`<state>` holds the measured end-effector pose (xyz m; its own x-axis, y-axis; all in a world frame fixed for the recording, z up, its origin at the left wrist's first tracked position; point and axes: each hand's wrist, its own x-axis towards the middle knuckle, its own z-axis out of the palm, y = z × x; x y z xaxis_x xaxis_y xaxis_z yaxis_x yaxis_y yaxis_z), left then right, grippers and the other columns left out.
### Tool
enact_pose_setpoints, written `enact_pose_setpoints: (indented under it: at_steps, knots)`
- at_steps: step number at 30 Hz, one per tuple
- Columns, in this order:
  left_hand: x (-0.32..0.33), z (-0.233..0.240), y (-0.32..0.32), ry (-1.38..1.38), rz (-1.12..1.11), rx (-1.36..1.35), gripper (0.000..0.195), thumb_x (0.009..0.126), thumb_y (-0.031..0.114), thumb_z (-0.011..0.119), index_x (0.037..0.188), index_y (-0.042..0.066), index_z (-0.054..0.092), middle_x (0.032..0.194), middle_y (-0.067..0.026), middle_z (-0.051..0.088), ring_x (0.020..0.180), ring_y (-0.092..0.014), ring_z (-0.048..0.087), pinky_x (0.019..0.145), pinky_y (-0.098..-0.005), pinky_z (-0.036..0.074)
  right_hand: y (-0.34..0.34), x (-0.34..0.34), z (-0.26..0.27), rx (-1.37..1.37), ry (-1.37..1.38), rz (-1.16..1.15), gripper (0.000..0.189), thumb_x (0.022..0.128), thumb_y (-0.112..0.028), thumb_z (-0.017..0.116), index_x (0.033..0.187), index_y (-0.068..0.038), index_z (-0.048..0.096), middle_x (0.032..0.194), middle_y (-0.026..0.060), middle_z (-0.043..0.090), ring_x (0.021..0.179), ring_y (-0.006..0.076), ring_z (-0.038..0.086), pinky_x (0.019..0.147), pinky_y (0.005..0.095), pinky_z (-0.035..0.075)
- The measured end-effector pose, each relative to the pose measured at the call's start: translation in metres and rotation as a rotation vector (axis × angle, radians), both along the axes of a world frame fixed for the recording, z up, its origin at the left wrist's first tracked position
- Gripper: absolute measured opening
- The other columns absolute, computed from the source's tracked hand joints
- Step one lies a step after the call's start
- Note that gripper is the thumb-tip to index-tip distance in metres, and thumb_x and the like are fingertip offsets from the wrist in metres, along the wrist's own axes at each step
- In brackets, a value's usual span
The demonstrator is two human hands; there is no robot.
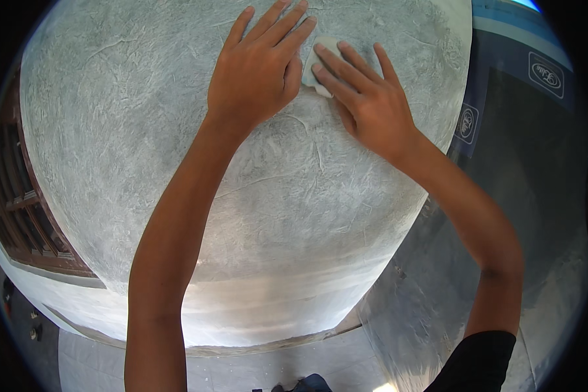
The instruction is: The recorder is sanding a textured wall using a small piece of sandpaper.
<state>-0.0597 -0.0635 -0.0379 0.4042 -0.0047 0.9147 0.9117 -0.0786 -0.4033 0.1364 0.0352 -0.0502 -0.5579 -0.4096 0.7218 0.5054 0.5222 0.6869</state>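
Observation:
A rough, mottled grey-white plastered wall (274, 206) fills the middle of the head view. My left hand (262, 63) lies on its upper part with the fingers spread and nothing visible in it. Just right of it, my right hand (367, 93) presses a flat pale sheet (326, 44), maybe sandpaper, against the wall with its fingertips. The sheet has a ragged lower edge, and its material is not certain. The palm sides of both hands are hidden.
A brown wooden window frame (54, 267) with panes stands at the left. Dark plastic sheeting (470, 210) with printed logos hangs at the right and reaches the floor. Grey floor tiles (235, 372) run along the wall's base, with a shoe (313, 383) at the bottom edge.

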Motion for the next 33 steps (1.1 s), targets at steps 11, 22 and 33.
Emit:
enact_pose_setpoints:
  at_steps: [11, 22, 33]
  knots:
    - [0.004, 0.001, 0.003, -0.02, -0.015, 0.004, 0.045, 0.091, 0.006, 0.056, 0.135, 0.0, 0.062, 0.148, -0.0186, 0.057, 0.144, -0.035, 0.048, 0.119, -0.0564, 0.034, 0.027, 0.02, 0.048, 0.016, 0.228, 0.016, 0.034, 0.094, -0.016, 0.072, 0.127, -0.009, 0.072, 0.145, 0.0074, 0.063, 0.135, 0.0273, 0.059, 0.115, 0.0579, 0.039]
    - [0.004, -0.001, 0.004, -0.028, 0.009, 0.007, 0.043, 0.093, 0.009, 0.057, 0.135, 0.001, 0.063, 0.148, -0.0179, 0.058, 0.144, -0.034, 0.048, 0.119, -0.0561, 0.034, 0.019, 0.021, 0.023, -0.065, 0.185, 0.007, 0.036, 0.088, -0.007, 0.073, 0.124, -0.005, 0.072, 0.147, 0.0144, 0.059, 0.135, 0.0395, 0.055, 0.116, 0.0559, 0.041]
    - [-0.003, -0.001, 0.001, -0.031, -0.01, 0.017, 0.043, 0.092, 0.008, 0.058, 0.134, 0.0, 0.063, 0.147, -0.0183, 0.059, 0.143, -0.035, 0.049, 0.118, -0.0565, 0.035, 0.002, 0.007, -0.021, -0.037, -0.02, -0.002, 0.039, 0.091, -0.009, 0.071, 0.129, -0.002, 0.068, 0.144, 0.0168, 0.061, 0.133, 0.0371, 0.057, 0.115, 0.0546, 0.042]
